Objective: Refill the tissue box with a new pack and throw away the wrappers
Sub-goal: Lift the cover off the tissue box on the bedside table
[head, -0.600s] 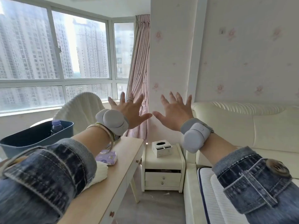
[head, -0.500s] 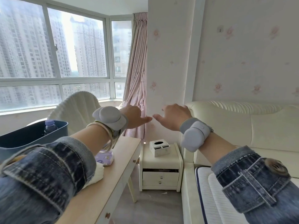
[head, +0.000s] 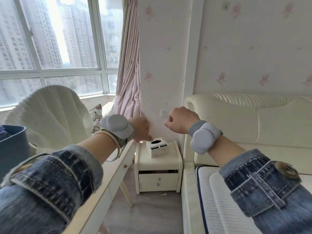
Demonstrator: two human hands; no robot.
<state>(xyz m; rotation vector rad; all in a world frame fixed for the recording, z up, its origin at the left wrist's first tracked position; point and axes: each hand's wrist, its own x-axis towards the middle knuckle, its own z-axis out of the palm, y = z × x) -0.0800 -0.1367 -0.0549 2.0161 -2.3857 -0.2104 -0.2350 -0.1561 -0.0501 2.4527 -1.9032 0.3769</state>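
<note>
Holding both arms out at chest height, you have your left hand [head: 141, 128] and right hand [head: 179, 119] raised in front of the wallpapered corner, each clenched into a fist and grasping nothing. Grey bands sit on both wrists; denim cuffs fill the lower corners.

Room: white nightstand [head: 158, 163] at 6 o'clock from your hands, wedged between the pale desk [head: 108, 179] at its 9 o'clock and the cream bed frame [head: 189, 183] at its 3 o'clock. Top drawer slightly ajar. Tissue box [head: 157, 146], white with a dark oval slot, stands on the nightstand's back half, angled, below your left fist. Pink curtain [head: 130, 73] at 12 o'clock beside the window; blue bin [head: 12, 149] far out at 9 o'clock on the desk.

Change since half a second ago: fingers were spread wide, then folding; both hands now fully closed and lower. View has tipped down, nightstand nearer.
</note>
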